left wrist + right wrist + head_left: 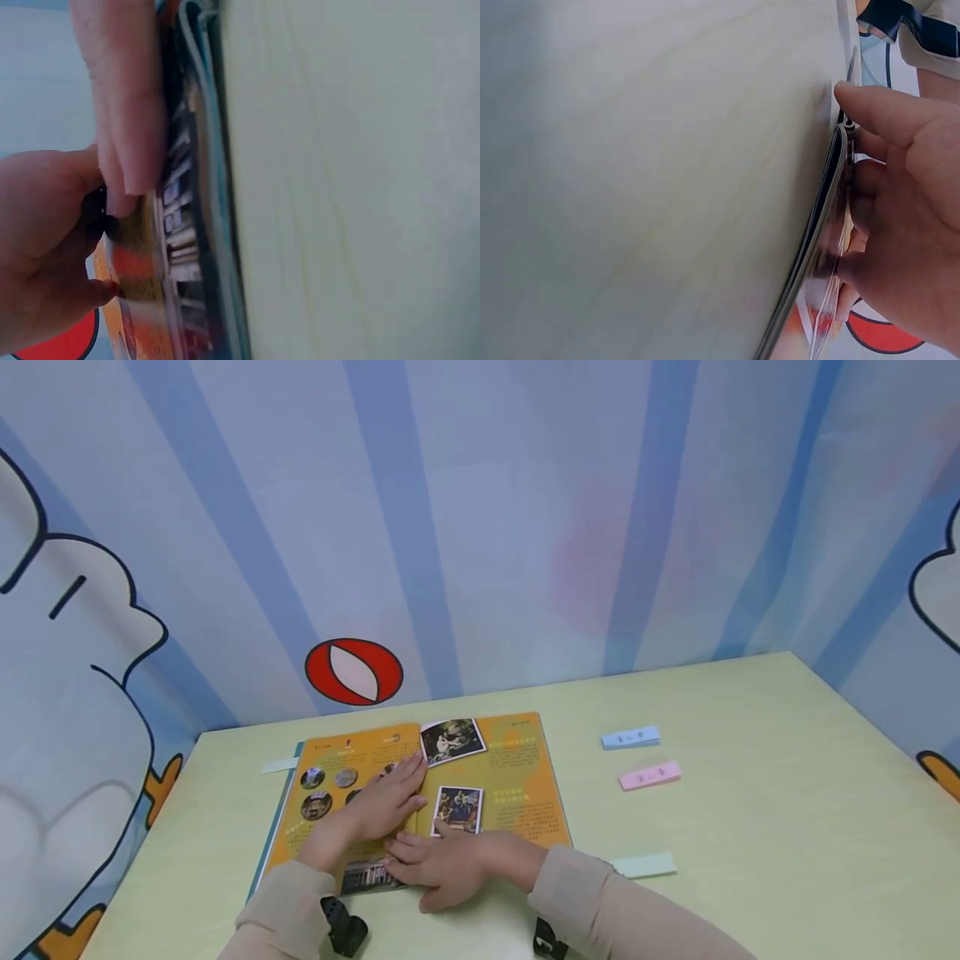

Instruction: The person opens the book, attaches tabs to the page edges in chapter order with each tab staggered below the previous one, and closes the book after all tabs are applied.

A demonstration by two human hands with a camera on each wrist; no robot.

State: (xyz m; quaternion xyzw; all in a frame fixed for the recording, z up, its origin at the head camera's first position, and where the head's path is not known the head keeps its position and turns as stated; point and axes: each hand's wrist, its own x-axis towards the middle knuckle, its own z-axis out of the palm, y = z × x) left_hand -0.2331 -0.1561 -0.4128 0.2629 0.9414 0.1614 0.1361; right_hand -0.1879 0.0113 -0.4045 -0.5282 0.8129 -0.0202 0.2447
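Observation:
An open book [525,768] with orange, illustrated pages lies on the table. My left hand [386,802] rests on the left page beside the centre fold, its fingers extended toward the top. Lower down, my right hand [450,864] lies palm down across the fold near the bottom edge, with its fingers pointing left. Both hands touch the pages and grip nothing. A painting picture [453,742] and a smaller one [457,808] show on the right page. The left wrist view catches the book's lower edge [180,247] from the side, with fingers over it.
To the right lie a blue paper strip [630,737] and a pink strip [649,775], both with writing. A pale green strip [645,865] sits nearer, beside the right sleeve. Another pale strip [279,766] sticks out at the book's left edge. A patterned curtain [510,527] stands behind the table.

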